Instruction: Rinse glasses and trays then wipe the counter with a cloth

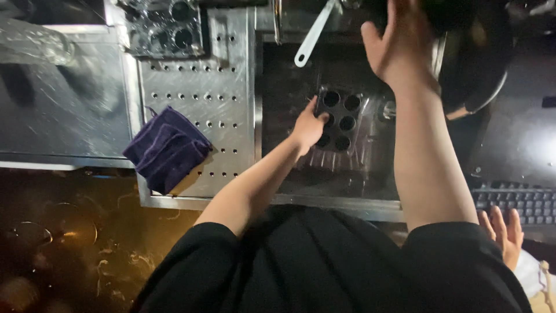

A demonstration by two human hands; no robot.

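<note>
— Two hands seen over the sink (pixel 278 87). What is held?

— Black holed rack (pixel 340 123) in the basin is gripped at its near-left edge by left hand (pixel 308 126), fingers clamped on it. Right hand (pixel 399 43) is raised above, fingers spread, against a dark pan (pixel 478 58).

— Surroundings?

— Purple cloth (pixel 167 148) lies on the perforated drainboard (pixel 214 87); white-handled utensil (pixel 313 36) is propped behind; another person's hand (pixel 503 232) is seen near a keyboard (pixel 515 203).

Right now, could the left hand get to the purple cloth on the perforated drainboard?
Probably yes. The left hand grips the edge of the dark cup tray in the sink, so it would have to let go first. The purple cloth lies just beside that forearm, with nothing between them.
</note>
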